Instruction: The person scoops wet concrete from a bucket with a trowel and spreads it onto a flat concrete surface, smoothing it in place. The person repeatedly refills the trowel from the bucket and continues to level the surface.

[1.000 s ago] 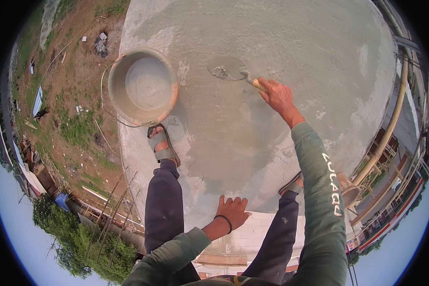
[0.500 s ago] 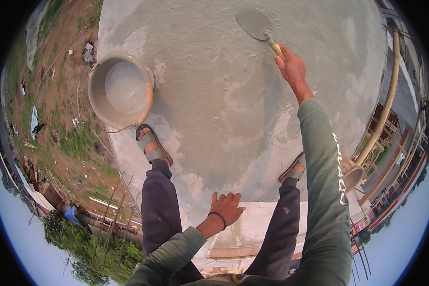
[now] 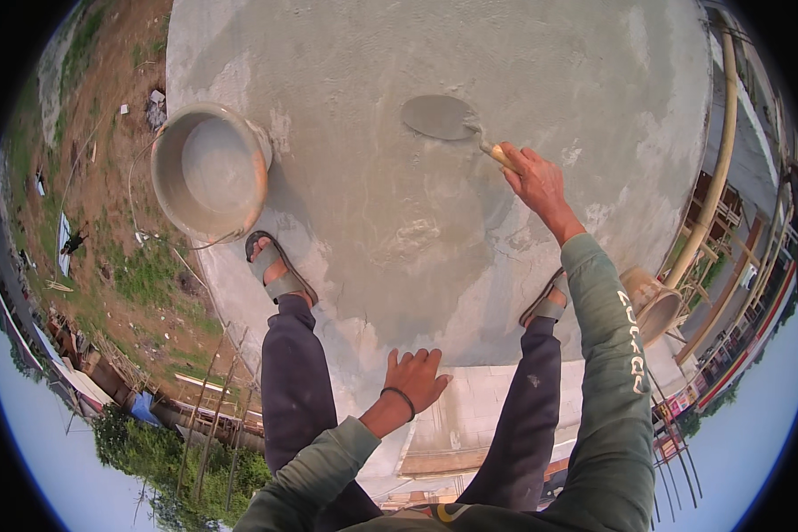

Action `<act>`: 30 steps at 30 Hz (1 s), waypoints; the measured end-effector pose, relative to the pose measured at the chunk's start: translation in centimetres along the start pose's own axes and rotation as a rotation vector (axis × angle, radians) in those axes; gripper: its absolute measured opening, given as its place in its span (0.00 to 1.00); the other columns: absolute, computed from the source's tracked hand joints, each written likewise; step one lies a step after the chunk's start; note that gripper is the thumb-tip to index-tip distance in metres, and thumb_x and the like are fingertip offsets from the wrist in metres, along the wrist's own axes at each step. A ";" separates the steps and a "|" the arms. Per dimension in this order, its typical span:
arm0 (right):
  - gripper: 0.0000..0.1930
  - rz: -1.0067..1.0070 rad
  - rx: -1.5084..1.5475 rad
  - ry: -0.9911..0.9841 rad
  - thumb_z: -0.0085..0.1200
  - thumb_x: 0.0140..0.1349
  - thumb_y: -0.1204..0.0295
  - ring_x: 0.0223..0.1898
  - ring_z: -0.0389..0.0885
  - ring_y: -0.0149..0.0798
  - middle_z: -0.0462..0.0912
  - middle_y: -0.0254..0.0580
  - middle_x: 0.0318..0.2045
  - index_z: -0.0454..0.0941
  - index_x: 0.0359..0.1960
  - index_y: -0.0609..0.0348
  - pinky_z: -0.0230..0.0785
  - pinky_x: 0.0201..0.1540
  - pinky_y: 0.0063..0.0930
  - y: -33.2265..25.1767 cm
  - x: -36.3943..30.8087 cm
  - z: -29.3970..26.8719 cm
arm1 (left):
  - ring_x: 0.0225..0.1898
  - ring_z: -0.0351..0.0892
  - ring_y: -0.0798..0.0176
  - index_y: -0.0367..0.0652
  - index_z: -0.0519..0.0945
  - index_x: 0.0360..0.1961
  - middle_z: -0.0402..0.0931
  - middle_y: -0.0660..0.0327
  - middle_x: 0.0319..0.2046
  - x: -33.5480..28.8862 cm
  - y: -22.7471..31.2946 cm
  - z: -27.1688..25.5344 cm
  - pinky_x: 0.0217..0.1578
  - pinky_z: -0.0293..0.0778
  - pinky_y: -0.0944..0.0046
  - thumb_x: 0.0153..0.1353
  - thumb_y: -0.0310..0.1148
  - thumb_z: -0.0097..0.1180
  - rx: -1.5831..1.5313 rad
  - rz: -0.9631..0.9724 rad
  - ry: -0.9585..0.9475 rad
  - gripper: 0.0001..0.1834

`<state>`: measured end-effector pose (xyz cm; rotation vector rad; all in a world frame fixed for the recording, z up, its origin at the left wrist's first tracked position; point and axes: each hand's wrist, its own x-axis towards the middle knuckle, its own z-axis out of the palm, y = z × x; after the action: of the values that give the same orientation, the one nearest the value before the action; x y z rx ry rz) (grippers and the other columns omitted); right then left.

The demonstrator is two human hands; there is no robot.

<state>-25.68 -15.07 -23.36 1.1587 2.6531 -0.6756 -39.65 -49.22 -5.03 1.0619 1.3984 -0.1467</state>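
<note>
My right hand [image 3: 539, 188] grips the wooden handle of a trowel [image 3: 438, 117] with a rounded metal blade. The blade lies flat on wet grey mortar [image 3: 399, 239] spread over a raised slab, out in front of my feet. Down between my legs hangs my left hand [image 3: 413, 379], holding nothing, its fingers a little apart and a dark band at the wrist. Beside my left foot stands a bucket [image 3: 255, 191] with thin greyish liquid or slurry inside and a wire handle hanging down.
A second bucket [image 3: 654, 306] lies tilted past my right foot. Bamboo poles [image 3: 718, 151] run along the right edge of the slab. On the left the slab ends above bare soil and grass [image 3: 142, 266]. Block masonry [image 3: 488, 403] shows below my left hand.
The trowel has swept toward me and slightly left over the mortar, its blade turning more crosswise. My right hand came nearer with it. My left hand stays about where it was.
</note>
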 end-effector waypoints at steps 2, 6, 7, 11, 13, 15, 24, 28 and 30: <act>0.23 0.172 -0.016 0.243 0.60 0.62 0.63 0.34 0.84 0.49 0.84 0.40 0.35 0.74 0.60 0.40 0.75 0.34 0.43 2.8 3.7 -0.6 | 0.48 0.78 0.46 0.43 0.73 0.55 0.78 0.53 0.45 0.1 0.0 0.3 0.60 0.59 0.34 0.63 0.47 0.58 0.010 0.002 0.005 0.25; 0.23 0.012 0.024 0.301 0.62 0.60 0.61 0.31 0.83 0.49 0.82 0.37 0.32 0.74 0.58 0.37 0.75 0.31 0.44 5.0 6.1 -0.4 | 0.48 0.78 0.46 0.43 0.73 0.55 0.78 0.53 0.45 0.1 0.2 0.6 0.60 0.59 0.34 0.63 0.47 0.58 0.027 0.010 -0.002 0.25; 0.23 -0.018 0.016 0.218 0.62 0.60 0.62 0.30 0.83 0.48 0.82 0.37 0.32 0.74 0.58 0.37 0.75 0.30 0.43 4.6 5.3 -0.1 | 0.48 0.78 0.46 0.43 0.73 0.55 0.78 0.54 0.45 0.2 0.2 0.6 0.60 0.59 0.34 0.63 0.47 0.58 0.031 0.006 -0.015 0.25; 0.25 -0.054 -0.014 -0.067 0.64 0.58 0.65 0.29 0.83 0.45 0.80 0.35 0.30 0.74 0.58 0.37 0.75 0.29 0.39 0.4 -2.1 2.4 | 0.50 0.78 0.46 0.44 0.73 0.56 0.78 0.53 0.46 0.3 0.3 0.6 0.62 0.58 0.34 0.63 0.47 0.57 0.040 0.004 -0.077 0.25; 0.25 -0.115 -0.040 -0.165 0.64 0.58 0.66 0.30 0.83 0.44 0.78 0.34 0.30 0.74 0.59 0.38 0.75 0.30 0.37 -1.5 -5.6 3.3 | 0.50 0.78 0.46 0.44 0.73 0.56 0.78 0.53 0.46 0.2 0.4 0.7 0.63 0.57 0.33 0.63 0.47 0.57 0.053 -0.008 -0.134 0.25; 0.25 -0.210 -0.069 -0.254 0.64 0.58 0.66 0.29 0.82 0.43 0.77 0.34 0.29 0.74 0.58 0.37 0.75 0.29 0.38 -2.6 -8.3 4.0 | 0.50 0.79 0.46 0.43 0.74 0.54 0.78 0.53 0.47 0.2 0.4 0.9 0.63 0.57 0.33 0.63 0.47 0.57 0.062 -0.002 -0.145 0.24; 0.24 0.160 0.074 0.297 0.62 0.60 0.61 0.29 0.82 0.45 0.80 0.35 0.32 0.75 0.60 0.35 0.74 0.30 0.37 5.4 -5.5 2.0 | 0.51 0.78 0.46 0.44 0.74 0.56 0.78 0.52 0.48 -0.3 0.3 2.1 0.63 0.57 0.34 0.64 0.47 0.56 0.074 0.019 -0.204 0.25; 0.24 0.049 -0.025 -0.078 0.62 0.60 0.62 0.31 0.82 0.44 0.80 0.34 0.32 0.75 0.59 0.35 0.74 0.31 0.36 5.7 -8.4 1.8 | 0.51 0.78 0.46 0.44 0.74 0.56 0.78 0.53 0.48 -0.3 0.3 2.0 0.63 0.58 0.35 0.64 0.46 0.56 0.074 0.026 -0.190 0.24; 0.24 -0.085 -0.079 -0.197 0.62 0.60 0.62 0.32 0.82 0.44 0.80 0.34 0.32 0.75 0.59 0.34 0.75 0.32 0.36 4.5 -10.9 2.1 | 0.51 0.78 0.46 0.44 0.74 0.56 0.78 0.53 0.48 -0.3 0.2 1.8 0.62 0.58 0.35 0.64 0.46 0.57 0.066 0.021 -0.185 0.24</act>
<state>-15.02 -20.49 -23.15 0.9132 2.5490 -0.6562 -38.37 -50.47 -4.98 1.0887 1.2224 -0.2714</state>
